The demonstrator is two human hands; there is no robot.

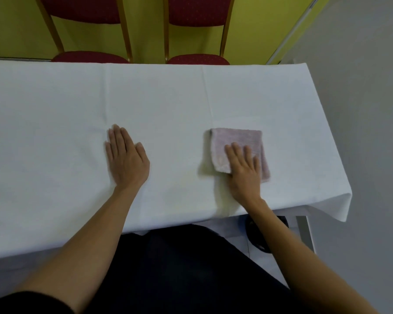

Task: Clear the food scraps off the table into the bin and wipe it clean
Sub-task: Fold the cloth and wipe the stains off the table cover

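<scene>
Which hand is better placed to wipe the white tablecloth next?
Right: the right hand presses flat on the folded pink terry cloth; the left hand rests on the white tablecloth, apart from it.

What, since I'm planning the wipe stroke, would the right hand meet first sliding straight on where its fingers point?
Nothing, apparently: the right hand presses the pink cloth, and ahead lies only bare tablecloth up to the far edge.
</scene>
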